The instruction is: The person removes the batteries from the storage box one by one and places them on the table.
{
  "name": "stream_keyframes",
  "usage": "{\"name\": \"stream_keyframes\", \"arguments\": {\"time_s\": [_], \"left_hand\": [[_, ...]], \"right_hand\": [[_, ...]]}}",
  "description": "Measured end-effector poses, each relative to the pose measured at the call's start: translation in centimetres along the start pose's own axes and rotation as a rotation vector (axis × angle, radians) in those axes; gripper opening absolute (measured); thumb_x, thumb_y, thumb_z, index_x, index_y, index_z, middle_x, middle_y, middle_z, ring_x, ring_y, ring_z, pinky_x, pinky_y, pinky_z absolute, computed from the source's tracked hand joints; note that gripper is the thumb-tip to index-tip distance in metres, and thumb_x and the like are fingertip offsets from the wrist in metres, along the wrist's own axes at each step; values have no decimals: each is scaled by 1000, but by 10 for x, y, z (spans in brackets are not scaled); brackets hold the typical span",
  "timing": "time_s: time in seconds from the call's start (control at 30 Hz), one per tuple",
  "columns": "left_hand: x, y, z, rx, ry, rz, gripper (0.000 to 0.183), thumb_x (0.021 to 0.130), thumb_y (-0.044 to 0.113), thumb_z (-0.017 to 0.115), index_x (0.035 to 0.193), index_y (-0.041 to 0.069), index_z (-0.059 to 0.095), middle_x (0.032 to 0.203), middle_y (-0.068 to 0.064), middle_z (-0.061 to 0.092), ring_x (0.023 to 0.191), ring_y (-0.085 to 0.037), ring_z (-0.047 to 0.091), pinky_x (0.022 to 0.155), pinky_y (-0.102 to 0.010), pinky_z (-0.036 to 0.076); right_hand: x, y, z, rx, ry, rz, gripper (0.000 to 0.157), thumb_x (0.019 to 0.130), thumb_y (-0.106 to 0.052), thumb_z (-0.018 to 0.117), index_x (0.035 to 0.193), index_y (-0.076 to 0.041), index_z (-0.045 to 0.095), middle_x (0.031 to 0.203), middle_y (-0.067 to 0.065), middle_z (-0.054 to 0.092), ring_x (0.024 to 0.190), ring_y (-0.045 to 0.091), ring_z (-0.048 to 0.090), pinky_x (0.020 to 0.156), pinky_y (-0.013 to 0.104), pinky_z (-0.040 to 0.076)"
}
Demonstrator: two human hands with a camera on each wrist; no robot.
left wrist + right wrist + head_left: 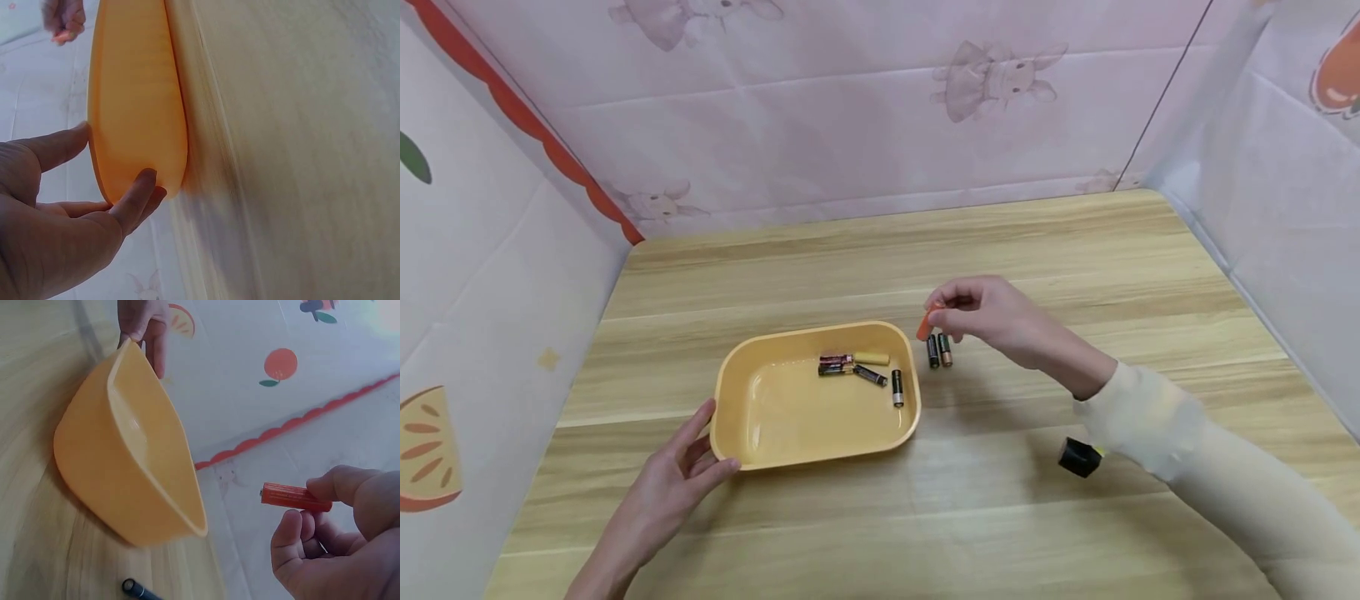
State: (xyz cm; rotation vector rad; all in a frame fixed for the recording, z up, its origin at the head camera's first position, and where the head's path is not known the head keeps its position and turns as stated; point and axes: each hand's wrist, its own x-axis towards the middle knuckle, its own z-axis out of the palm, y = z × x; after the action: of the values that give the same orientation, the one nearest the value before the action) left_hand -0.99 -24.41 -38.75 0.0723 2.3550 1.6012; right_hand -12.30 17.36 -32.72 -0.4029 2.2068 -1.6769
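Note:
My right hand [1000, 321] pinches an orange battery [290, 497] between thumb and fingers, just beyond the right end of a yellow plastic tub [816, 459]. Beneath that hand, two dark batteries [933, 351] stand out side by side on the table. Several batteries, mostly dark with one yellow battery [872, 359], lie toward the tub's right half. At the opposite end, my left hand [662, 492] holds the tub's near left corner. In the left wrist view its thumb meets the rim and its fingers bend against the outer wall.
A small black block-like object [1079, 457] with a bit of yellow-green lies under the right forearm, near the sleeve cuff. The wood-grain table [880, 533] is bordered by printed cloth walls [850, 125] at the back and both sides.

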Motion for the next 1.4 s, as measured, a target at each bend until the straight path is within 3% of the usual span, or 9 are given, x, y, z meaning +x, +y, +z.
{"name": "stream_keyframes", "arguments": {"time_s": [0.1,0.27,0.37,0.67,0.83,1.0,1.2,1.4], "left_hand": [[0,0,0,-2,2,-1,95,97,9,74,165,4,10,163,-31,25,125,-9,58,95,-20,55],[0,-1,0,0,4,-2,94,97,9,74,165,4,10,163,-31,26,124,-7,58,95,-19,55],[-1,0,0,8,5,-11,95,97,10,74,165,4,10,163,-31,26,125,-11,58,95,-20,55],[-1,2,-1,27,11,-26,94,97,10,75,165,4,10,161,-31,29,128,-17,57,95,-20,55],[-2,2,0,23,17,-21,94,97,11,75,165,4,11,159,-31,33,126,-11,57,95,-19,55],[-2,2,0,24,17,-25,94,96,11,75,165,4,11,160,-31,32,125,-9,57,94,-19,55],[-1,1,0,23,10,-31,95,96,12,75,166,5,10,160,-31,31,127,-14,57,95,-20,55],[0,3,0,18,14,-30,94,96,10,75,165,5,11,160,-31,32,124,-10,58,95,-20,55]], "right_hand": [[-4,9,-8,36,4,15,17,101,-10,67,111,4,68,101,15,76,86,18,63,77,30,57],[-8,22,-18,121,6,47,21,101,-4,65,115,12,64,105,19,73,98,27,71,92,43,61],[-8,28,-23,124,24,70,24,102,-1,61,120,15,61,101,20,73,95,29,72,91,46,62],[1,53,-28,-106,102,181,29,107,-8,57,124,15,63,87,14,70,85,29,69,80,40,64],[9,70,-25,-231,107,178,24,105,-8,60,115,12,70,80,11,71,76,17,66,71,31,62],[17,78,-20,-337,116,203,19,103,-8,62,104,6,74,75,8,70,70,14,63,62,22,57],[21,80,-13,-410,125,212,18,101,-8,63,95,3,76,70,7,69,64,12,60,58,21,55],[22,81,-7,-533,160,159,26,100,-11,64,78,-3,74,63,3,66,55,9,53,52,21,45]]}}
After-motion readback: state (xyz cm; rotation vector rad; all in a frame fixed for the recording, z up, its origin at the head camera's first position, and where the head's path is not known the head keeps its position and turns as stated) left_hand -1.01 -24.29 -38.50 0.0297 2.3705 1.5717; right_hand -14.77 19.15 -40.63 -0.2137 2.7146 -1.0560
